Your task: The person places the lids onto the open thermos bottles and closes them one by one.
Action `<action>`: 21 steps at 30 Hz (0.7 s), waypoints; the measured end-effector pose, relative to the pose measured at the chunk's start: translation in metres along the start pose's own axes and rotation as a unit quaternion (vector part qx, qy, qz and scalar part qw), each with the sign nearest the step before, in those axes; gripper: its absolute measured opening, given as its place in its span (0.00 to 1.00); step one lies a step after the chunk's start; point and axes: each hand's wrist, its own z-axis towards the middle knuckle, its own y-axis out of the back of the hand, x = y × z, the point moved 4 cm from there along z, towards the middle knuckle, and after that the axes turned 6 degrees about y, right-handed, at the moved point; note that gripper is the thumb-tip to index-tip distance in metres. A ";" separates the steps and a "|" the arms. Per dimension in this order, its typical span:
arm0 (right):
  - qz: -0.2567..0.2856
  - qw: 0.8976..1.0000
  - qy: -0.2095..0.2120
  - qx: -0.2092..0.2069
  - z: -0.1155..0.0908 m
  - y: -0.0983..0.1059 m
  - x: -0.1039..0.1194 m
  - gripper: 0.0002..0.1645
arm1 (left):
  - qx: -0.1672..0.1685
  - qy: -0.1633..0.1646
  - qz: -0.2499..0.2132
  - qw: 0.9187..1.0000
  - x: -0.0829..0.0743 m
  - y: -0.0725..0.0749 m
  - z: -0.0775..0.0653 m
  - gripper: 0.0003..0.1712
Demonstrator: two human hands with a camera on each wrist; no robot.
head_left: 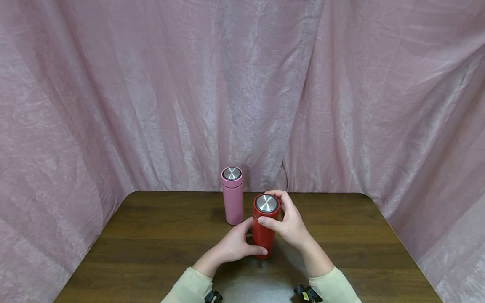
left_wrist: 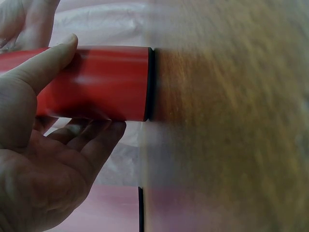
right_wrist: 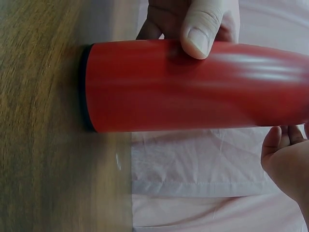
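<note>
A red thermos flask (head_left: 263, 235) with a silver disc on its lid stands upright on the table, between both hands. My left hand (head_left: 235, 244) grips its lower body, thumb across the front and fingers behind, as the left wrist view shows of the red flask (left_wrist: 106, 82). Higher up, my right hand (head_left: 291, 223) holds the flask around the lid, its thumb on the near side and fingers round the back. In the right wrist view the right hand (right_wrist: 289, 159) shows only partly at the edge. Behind and to the left a pink thermos flask (head_left: 233, 202) stands upright.
The dark wooden table (head_left: 151, 252) has rounded far corners. Pink velvet curtains (head_left: 189, 105) hang behind it and along both sides. A thin cord (head_left: 286, 176) shows at the curtain behind the table's far edge.
</note>
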 end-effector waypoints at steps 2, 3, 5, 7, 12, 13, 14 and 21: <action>-0.002 1.000 0.001 0.006 0.000 0.001 0.000 0.42 | 0.000 0.001 0.000 1.000 0.000 0.000 0.000 0.40; -0.001 1.000 0.005 0.011 0.000 0.001 0.000 0.43 | 0.000 0.001 0.000 1.000 0.000 0.000 0.000 0.40; 0.003 0.999 0.016 0.027 0.000 0.002 -0.001 0.45 | 0.001 0.000 -0.001 1.000 0.000 0.000 0.000 0.41; 0.007 0.998 0.034 0.045 0.001 0.003 0.000 0.45 | 0.001 0.000 0.000 1.000 0.000 0.001 0.001 0.41; 0.017 0.994 0.079 0.079 0.002 0.002 0.000 0.43 | 0.002 0.006 0.002 1.000 0.000 0.001 0.000 0.39; 0.019 0.993 0.080 0.082 0.002 0.002 0.000 0.43 | 0.002 0.008 0.003 1.000 0.000 0.001 0.000 0.39; 0.022 0.993 0.081 0.084 0.002 0.001 0.000 0.42 | 0.002 0.009 0.003 1.000 0.000 0.001 0.000 0.39; 0.022 0.993 0.084 0.078 0.003 -0.001 0.001 0.36 | 0.001 0.009 0.004 1.000 0.000 0.001 -0.001 0.38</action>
